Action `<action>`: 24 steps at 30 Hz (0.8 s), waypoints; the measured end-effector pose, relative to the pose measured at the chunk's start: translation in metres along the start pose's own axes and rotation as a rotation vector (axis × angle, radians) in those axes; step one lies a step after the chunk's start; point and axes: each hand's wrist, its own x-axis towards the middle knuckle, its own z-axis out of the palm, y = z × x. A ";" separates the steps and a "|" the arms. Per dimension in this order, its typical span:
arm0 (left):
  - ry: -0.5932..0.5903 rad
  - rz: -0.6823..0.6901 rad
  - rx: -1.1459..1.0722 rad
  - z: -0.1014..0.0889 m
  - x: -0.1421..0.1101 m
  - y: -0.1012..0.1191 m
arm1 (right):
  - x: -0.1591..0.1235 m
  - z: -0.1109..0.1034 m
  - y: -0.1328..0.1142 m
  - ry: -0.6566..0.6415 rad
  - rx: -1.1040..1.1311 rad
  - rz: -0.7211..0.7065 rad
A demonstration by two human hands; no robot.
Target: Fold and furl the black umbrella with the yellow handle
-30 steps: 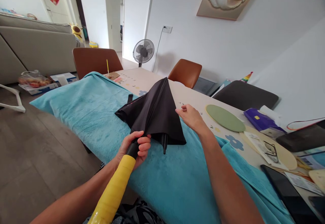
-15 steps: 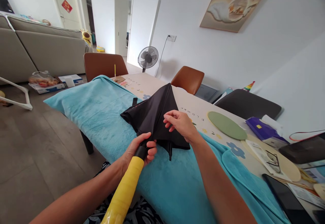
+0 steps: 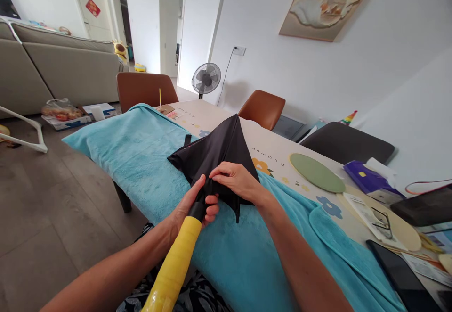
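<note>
A black folded umbrella [image 3: 215, 154] with a yellow handle [image 3: 174, 267] lies across a turquoise towel [image 3: 141, 156] on the table, its tip pointing away from me. My left hand [image 3: 192, 206] is wrapped round the black shaft just above the yellow handle. My right hand [image 3: 235, 180] is closed in a pinch on the black canopy fabric right beside the left hand's fingers.
Two brown chairs [image 3: 144, 88] stand at the far side of the table [image 3: 282, 156]. On the right lie a green mat [image 3: 316, 173], a purple pack [image 3: 370, 180], glasses on paper [image 3: 379, 213] and a dark tablet [image 3: 399, 267]. A fan [image 3: 206, 77] and sofa [image 3: 52, 67] stand beyond.
My right hand has come in from the umbrella's right edge to its middle and closed on the fabric next to my left hand. The left hand has kept its grip.
</note>
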 end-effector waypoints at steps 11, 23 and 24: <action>0.080 -0.005 0.179 0.003 -0.005 -0.003 | 0.005 0.010 0.003 0.033 -0.063 -0.019; 0.311 -0.037 0.630 0.027 -0.011 0.004 | 0.001 -0.001 0.001 -0.058 -0.076 0.041; 0.321 -0.054 0.658 0.028 -0.012 0.007 | 0.001 -0.001 0.001 -0.059 -0.083 0.040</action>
